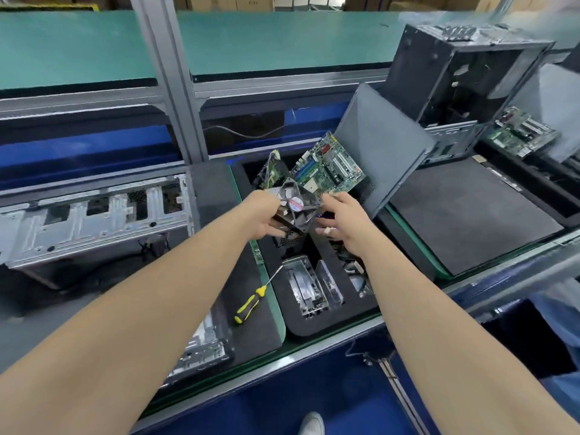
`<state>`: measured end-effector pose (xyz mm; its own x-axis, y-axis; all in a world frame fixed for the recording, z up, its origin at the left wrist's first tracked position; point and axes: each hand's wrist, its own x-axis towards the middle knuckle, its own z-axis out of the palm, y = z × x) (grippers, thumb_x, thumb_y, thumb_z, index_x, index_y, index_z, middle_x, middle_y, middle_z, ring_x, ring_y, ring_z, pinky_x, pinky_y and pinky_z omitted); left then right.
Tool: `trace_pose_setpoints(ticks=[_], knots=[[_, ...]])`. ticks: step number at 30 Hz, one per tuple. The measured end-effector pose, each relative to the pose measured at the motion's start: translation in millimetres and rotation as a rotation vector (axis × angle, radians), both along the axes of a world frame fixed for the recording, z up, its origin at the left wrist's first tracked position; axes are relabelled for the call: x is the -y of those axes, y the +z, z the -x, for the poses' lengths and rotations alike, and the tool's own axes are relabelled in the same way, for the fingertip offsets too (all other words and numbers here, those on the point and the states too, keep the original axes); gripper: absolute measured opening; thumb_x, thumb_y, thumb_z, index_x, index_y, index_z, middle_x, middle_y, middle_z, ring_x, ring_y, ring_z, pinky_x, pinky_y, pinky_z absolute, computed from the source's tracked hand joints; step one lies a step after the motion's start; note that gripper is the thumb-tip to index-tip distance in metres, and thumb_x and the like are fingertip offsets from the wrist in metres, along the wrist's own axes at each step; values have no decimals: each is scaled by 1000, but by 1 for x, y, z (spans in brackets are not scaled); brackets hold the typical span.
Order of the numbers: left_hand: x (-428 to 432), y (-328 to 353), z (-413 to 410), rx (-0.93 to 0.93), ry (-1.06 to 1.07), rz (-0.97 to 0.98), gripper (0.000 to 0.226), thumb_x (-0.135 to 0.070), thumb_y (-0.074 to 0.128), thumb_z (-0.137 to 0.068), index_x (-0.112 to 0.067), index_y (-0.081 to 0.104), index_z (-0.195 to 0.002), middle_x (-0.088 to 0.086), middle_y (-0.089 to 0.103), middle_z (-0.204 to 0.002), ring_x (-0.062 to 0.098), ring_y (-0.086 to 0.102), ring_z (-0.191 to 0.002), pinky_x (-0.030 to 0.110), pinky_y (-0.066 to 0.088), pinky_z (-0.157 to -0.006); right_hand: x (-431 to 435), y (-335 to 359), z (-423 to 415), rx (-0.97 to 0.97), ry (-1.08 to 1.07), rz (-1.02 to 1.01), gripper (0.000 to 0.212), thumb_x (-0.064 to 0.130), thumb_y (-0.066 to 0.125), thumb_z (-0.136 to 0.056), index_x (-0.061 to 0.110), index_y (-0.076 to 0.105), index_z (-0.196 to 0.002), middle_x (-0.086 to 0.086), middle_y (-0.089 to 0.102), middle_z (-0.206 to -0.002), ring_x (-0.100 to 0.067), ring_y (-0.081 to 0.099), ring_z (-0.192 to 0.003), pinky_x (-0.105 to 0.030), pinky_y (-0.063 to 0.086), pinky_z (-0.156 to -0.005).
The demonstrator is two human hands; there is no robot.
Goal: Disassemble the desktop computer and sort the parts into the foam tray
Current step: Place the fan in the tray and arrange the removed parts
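Note:
My left hand [262, 216] grips a black cooling fan [298, 205] with a red and white round label, held tilted above the black foam tray [317, 324]. My right hand [340, 219] is beside the fan on its right, fingers spread, touching its edge. A green motherboard [329, 166] leans upright in the tray's far compartment just behind the fan. Silver metal brackets [309, 288] lie in the tray's near compartments. The stripped silver computer case [94, 221] lies on its side at the left.
A yellow and black screwdriver [249, 304] lies on a foam pad left of the tray. A grey side panel [379, 146] leans at the right over a flat black foam pad [470, 211]. Another open case [464, 76] and motherboard [521, 131] stand far right.

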<state>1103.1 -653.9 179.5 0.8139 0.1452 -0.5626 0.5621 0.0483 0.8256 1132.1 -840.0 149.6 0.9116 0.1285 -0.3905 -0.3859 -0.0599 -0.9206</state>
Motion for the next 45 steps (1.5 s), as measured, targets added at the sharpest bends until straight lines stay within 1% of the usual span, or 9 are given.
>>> trace_pose_setpoints(ticks=[3,7,11,14,18,24,31,40,45], knots=[[23,-12,-10,-71,-67,27,25,-7,32,-109,-4,54,-121,18,65,-124,40,66,-113,54,53,-82,20,-9,-11,-32,56,-12,13,23,65,-104,21,53,-106,-3,66,-121,-34,70,-97,-57,63,-88],[54,-22,-21,-109,-147,-13,19,-8,34,-109,-10,52,-103,8,65,-99,28,68,-87,55,54,-92,48,-18,-23,21,44,36,35,-9,70,-91,20,53,-102,-4,63,-90,-25,60,-68,-41,61,-64],[80,-37,-34,-107,-189,-146,21,-11,48,-106,-6,56,-124,12,67,-116,30,72,-100,42,61,-86,74,-26,-35,71,-12,147,50,-22,59,-83,20,64,-109,-11,58,-101,-27,59,-78,-45,55,-67],[97,-46,-45,-99,-286,-198,13,-4,49,-105,-12,58,-100,4,62,-99,24,69,-96,44,59,-94,95,-28,-42,214,-54,334,55,-19,62,-78,26,73,-107,-3,63,-112,-20,56,-79,-37,49,-65],[118,-55,-56,11,-290,-209,37,-1,44,-104,-17,60,-133,14,67,-122,25,65,-89,40,58,-91,122,-24,-52,369,-49,615,62,-15,58,-76,37,75,-105,9,66,-118,-10,61,-81,-29,51,-67],[138,-67,-64,16,-312,-205,36,-2,41,-103,-16,67,-123,3,64,-98,24,58,-82,29,54,-67,149,-20,-62,394,148,832,56,-10,61,-82,38,73,-109,2,64,-125,-20,59,-115,-37,53,-95],[141,-79,-67,-7,-338,-217,32,-3,43,-103,-15,68,-118,9,62,-96,27,54,-78,29,56,-65,136,-10,-60,350,425,829,60,4,92,-60,31,77,-112,2,65,-113,-20,59,-102,-28,45,-77],[139,-88,-63,-22,-491,-291,36,4,40,-103,-6,63,-128,19,63,-120,36,72,-103,43,60,-91,113,-51,-42,190,569,826,54,7,87,-73,27,64,-116,-3,60,-109,-23,59,-87,-32,50,-64],[139,-97,-53,-79,-559,-150,40,9,39,-104,-2,49,-141,9,59,-91,31,60,-95,27,57,-76,115,-78,-28,97,532,885,56,9,89,-74,21,63,-123,-4,62,-111,-23,62,-94,-34,54,-70]])
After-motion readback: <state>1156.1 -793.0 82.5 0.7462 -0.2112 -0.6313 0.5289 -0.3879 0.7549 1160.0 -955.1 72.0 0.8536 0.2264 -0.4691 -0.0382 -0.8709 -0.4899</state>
